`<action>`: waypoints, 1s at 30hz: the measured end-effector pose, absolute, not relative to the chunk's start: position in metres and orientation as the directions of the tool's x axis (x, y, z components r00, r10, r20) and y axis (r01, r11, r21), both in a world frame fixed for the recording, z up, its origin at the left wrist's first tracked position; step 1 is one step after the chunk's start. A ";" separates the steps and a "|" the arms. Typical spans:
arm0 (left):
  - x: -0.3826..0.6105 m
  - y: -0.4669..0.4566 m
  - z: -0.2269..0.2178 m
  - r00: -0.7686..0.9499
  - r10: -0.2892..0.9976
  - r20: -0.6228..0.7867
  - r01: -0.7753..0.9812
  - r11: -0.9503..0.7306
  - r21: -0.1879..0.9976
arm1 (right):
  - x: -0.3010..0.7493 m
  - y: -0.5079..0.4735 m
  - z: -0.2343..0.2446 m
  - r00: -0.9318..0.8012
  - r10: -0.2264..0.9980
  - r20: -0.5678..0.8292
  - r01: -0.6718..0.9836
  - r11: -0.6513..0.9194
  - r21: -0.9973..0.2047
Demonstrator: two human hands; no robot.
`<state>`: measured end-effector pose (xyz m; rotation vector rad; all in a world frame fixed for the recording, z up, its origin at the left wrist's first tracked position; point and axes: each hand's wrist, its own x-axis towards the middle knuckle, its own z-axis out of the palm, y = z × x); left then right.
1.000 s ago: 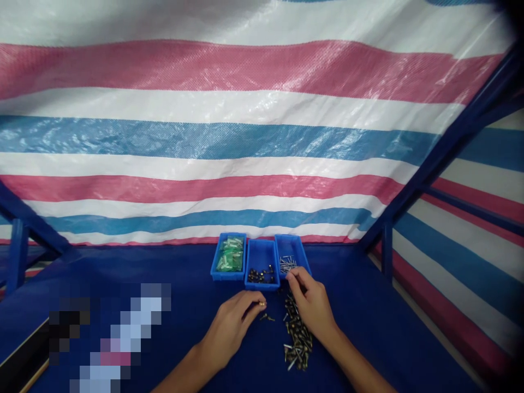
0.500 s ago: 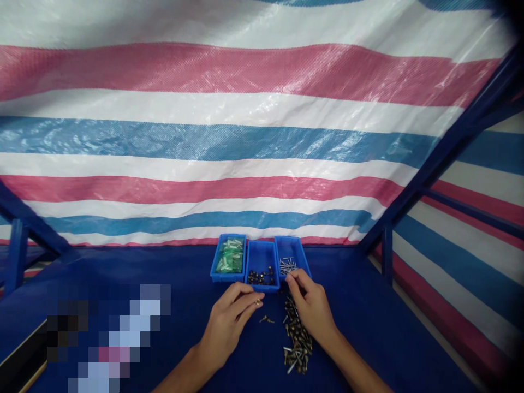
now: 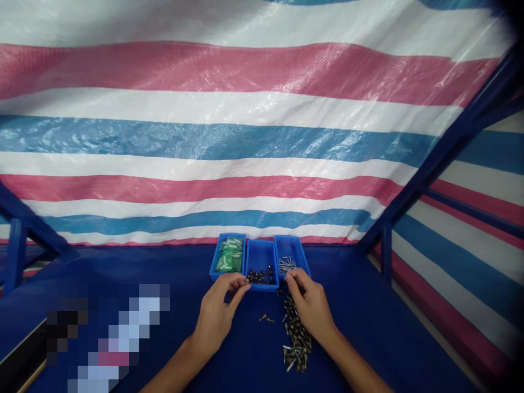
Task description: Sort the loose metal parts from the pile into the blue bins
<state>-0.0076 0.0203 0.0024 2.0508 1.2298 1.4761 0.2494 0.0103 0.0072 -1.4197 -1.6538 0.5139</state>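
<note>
Left hand: the left hand (image 3: 216, 316) is at lower middle of the frame, and its thumb and fingers come together at the front left corner of the middle blue plastic tray (image 3: 262, 254). I cannot tell if they pinch a small piece, because the fingers hide it.

Right hand: the right hand (image 3: 310, 308) is to the right of the middle tray, and its fingertips (image 3: 290, 278) are close together near the front of the right blue plastic tray (image 3: 302, 259). I cannot tell if they hold something.

Trays: three trays stand side by side at the far edge of the table, touching or almost touching. The left blue plastic tray (image 3: 213, 271) has green packets (image 3: 229, 255), the middle one has dark screws (image 3: 258, 277), and the right one has silver nails (image 3: 287, 265).

Loose parts: a loose pile of screws (image 3: 297, 338) lies just below the right hand. Two small screws (image 3: 266, 318) lie between the two hands, on the blue table cover (image 3: 360, 327).

Around: a striped tarpaulin (image 3: 245, 142) hangs behind, a blue metal frame (image 3: 450, 136) is at the right, and a pixelated patch (image 3: 110, 338) covers the lower left.
</note>
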 end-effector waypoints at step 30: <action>-0.012 0.029 -0.003 0.356 0.658 0.664 0.535 -0.726 0.432 | 0.250 0.012 0.007 0.034 0.946 0.324 0.558 0.251 -0.791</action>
